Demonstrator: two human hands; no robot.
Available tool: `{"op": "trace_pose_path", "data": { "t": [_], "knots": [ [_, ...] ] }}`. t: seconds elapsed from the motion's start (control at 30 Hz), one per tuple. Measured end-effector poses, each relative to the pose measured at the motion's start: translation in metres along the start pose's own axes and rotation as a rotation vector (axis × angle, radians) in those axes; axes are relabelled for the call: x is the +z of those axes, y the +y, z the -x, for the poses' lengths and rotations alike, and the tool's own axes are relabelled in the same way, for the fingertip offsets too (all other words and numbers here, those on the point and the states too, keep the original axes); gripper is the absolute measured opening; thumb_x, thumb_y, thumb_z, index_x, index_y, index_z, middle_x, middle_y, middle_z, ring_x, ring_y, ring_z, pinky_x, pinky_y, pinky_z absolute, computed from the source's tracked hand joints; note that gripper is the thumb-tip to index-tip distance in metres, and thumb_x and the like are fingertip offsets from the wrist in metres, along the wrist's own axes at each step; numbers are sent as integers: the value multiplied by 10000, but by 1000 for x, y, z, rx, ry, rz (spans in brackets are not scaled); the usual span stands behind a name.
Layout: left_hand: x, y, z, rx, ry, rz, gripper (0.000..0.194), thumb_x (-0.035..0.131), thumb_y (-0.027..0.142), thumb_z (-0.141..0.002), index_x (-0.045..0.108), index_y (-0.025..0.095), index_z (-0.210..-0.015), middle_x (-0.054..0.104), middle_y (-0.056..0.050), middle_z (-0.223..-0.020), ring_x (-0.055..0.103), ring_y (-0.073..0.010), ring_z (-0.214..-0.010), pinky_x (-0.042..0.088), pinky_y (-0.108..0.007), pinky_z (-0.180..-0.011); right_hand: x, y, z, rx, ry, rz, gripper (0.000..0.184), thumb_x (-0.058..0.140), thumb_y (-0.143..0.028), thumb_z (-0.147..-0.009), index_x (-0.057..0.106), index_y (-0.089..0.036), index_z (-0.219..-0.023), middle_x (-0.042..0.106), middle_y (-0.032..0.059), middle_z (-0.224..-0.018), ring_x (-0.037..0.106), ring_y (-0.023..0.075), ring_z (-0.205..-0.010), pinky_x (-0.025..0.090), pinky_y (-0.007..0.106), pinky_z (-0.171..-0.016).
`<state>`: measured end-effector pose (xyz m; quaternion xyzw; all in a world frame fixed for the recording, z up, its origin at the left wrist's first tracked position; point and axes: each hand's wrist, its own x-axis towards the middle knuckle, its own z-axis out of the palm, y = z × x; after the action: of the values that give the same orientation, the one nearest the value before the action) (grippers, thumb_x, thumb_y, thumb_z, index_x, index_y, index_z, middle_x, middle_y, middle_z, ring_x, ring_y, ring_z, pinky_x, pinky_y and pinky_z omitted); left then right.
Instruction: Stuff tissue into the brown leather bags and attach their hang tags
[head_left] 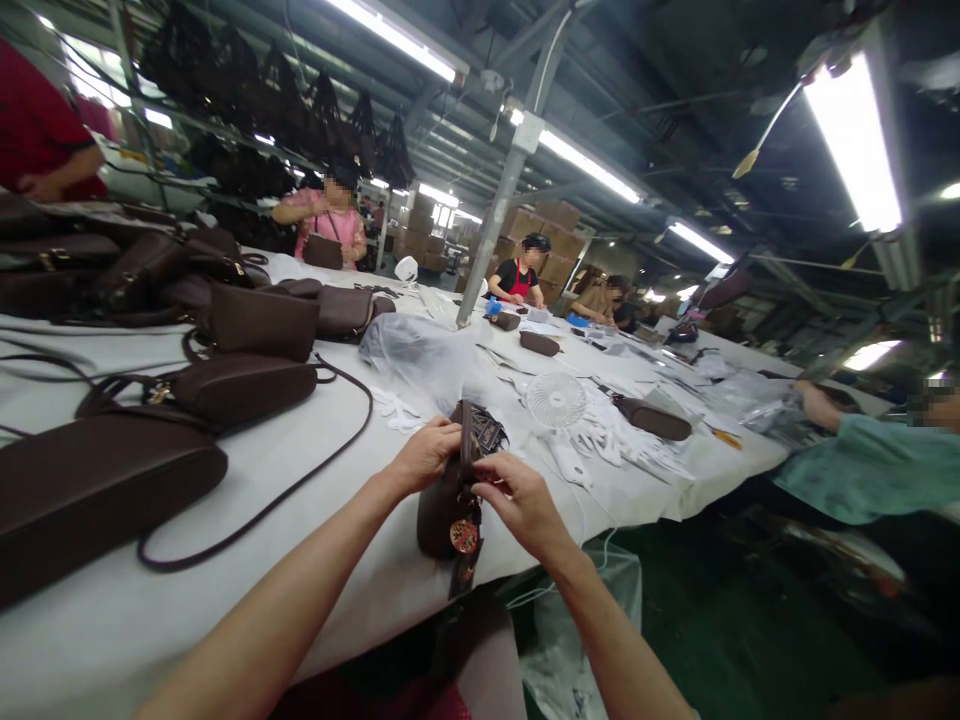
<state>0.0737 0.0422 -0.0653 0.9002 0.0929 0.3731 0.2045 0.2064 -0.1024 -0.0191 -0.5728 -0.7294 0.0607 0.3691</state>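
Observation:
A small dark brown handbag (pixel 437 515) stands near the front edge of the table, between my two hands. My left hand (pixel 426 458) is closed on its upper edge from the left. From the right, my right hand (pixel 519 500) pinches at the same edge; exactly what lies between its fingertips is hidden. A round red and gold tag (pixel 463 536) hangs on the bag's near side. Just behind the bag lies a bunch of black tags (pixel 489 432) with gold print.
Several brown bags (pixel 244 388) with a long strap (pixel 330 455) lie on the left. Clear plastic (pixel 427 355), a white fan (pixel 556 400), white gloves (pixel 607 435) and another brown bag (pixel 652 418) lie beyond. Co-workers surround the white table (pixel 360 600); a green sleeve (pixel 840 470) is at right.

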Motion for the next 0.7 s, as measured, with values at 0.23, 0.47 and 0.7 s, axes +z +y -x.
{"op": "trace_pose_path", "data": {
  "t": [0.23, 0.47, 0.7],
  "knots": [
    [-3, 0, -2, -14, -32, 9, 236, 469, 136, -877, 689, 200, -930, 680, -37, -961, 538, -191, -897, 406, -294, -840, -19, -1, -18, -167, -211, 270, 214, 427, -70, -915, 593, -197, -868, 563, 29, -835, 544, 145, -767, 443, 244, -692],
    [-10, -2, -2, -8, -74, 167, 284, 420, 153, -907, 700, 200, -900, 704, -54, -993, 598, -191, -947, 394, -337, -928, -15, -20, -4, -181, -319, 242, 221, 394, -60, -902, 571, -179, -843, 560, 51, -832, 527, 155, -736, 434, 258, -657],
    [7, -3, 51, -567, 285, 626, 513, 507, 393, -879, 492, 214, -1360, 406, -121, -1503, 495, -284, -1287, 395, -457, -1071, -8, 1, 15, 255, -82, -176, 454, 636, -332, -819, 544, -204, -1245, 599, 95, -1153, 594, 222, -1019, 517, 338, -819]
  ]
}}
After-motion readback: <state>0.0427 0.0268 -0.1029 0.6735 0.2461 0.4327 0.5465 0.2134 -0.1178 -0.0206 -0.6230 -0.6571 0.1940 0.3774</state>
